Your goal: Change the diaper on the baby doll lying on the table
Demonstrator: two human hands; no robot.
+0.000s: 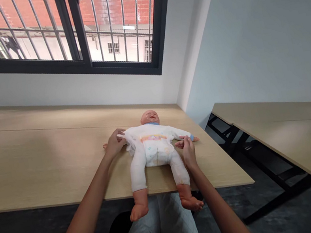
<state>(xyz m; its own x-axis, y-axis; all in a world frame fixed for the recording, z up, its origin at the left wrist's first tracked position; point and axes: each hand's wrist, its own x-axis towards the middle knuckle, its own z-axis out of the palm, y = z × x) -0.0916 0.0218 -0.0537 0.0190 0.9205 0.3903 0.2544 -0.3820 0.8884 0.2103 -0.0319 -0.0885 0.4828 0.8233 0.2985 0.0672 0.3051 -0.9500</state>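
Doll on its back, one hand at each flank

The baby doll (pixel 154 142) lies face up on the pale wooden table (pixel 69 159), squarely between the person's two hands. The left hand (pixel 115 142) is closed narrowly, its fingertips pinching loose white material (pixel 130 144) at the doll's side. The right hand (pixel 187 147) is by the opposite hip, just under the outstretched sleeve, fingers loosely bent — whether it holds anything, I can't tell from here. Beyond the grip, on the window side, is the doll's bald head; one small doll hand pokes out past the left wrist, the other just past the right fingertips. The legs run back between the forearms, and the bare feet hang over the table's near edge.

The only print I see is on the diaper (pixel 157 154), which sits between the hands: an orange-yellow waistband with pinkish and purple figures, too small to make out as words, and scattered pale motifs below.

The doll wears a white top with blue at collar and cuff, and white leggings. A dark, thin line runs down the diaper's middle — and a brownish mark shows at the hem nearer the right hand.
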